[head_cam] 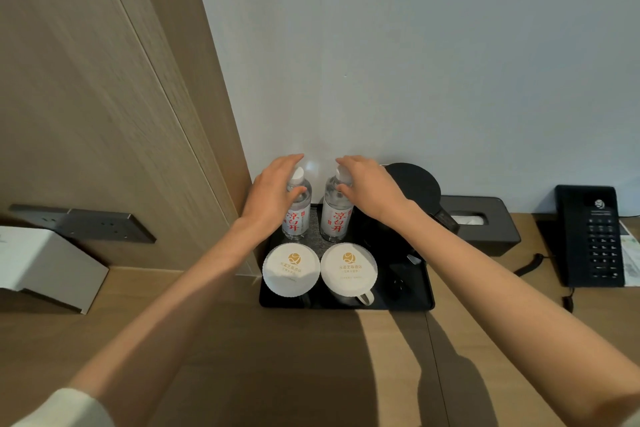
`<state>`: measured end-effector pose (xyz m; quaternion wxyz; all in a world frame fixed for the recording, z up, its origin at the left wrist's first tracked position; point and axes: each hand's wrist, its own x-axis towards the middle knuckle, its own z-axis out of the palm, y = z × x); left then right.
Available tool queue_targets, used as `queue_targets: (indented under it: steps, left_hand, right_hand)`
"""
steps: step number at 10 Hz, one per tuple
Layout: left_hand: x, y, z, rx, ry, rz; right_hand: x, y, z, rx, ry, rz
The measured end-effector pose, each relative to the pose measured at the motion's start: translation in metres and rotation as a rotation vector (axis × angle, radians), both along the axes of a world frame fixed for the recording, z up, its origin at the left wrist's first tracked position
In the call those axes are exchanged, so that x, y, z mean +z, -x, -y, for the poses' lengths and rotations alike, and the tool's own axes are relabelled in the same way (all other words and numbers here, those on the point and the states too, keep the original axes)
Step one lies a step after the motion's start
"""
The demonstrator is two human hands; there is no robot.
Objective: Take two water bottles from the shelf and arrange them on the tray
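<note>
- Broadly, we see the wooden countertop (214, 340) carrying a flat black rectangular tray (420, 288), which sits against the pale wall, beside the wood-panelled side wall.
- On the right part of the tray stands a black electric kettle (415, 184); a black tissue box (485, 222) and a black desk telephone (588, 236) stand further right, off the tray.
- At the tray's near edge we find two cups under round white paper lids with a gold logo, the left cup (291, 269) and the right cup (348, 267).
- Behind them both clear plastic water bottles with red lettering stand upright on the tray: the left bottle (296, 218) and the right bottle (336, 222), near each other but apart.
- Our left hand (270, 194) curls loosely round the left bottle's neck, thumb at its shoulder; our right hand (367, 187) does likewise on the right bottle.
- Whether the fingers grip or merely rest, we cannot tell.
- We judge the task nearly done: only letting go, perhaps a small straightening, is left.
</note>
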<state>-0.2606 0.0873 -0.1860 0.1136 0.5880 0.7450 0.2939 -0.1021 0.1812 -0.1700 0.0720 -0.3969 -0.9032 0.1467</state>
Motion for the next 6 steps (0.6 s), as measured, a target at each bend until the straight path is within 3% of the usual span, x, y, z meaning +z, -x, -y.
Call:
queue_targets:
  steps: [2, 6]
  left_hand:
    - [0.003, -0.014, 0.008, 0.012, 0.037, -0.165]
    - [0.015, -0.023, 0.017, 0.007, 0.116, -0.217]
  right_hand:
    - [-0.004, -0.007, 0.011, 0.033, -0.088, -0.006]
    - [0.014, -0.02, 0.018, 0.042, 0.006, -0.089]
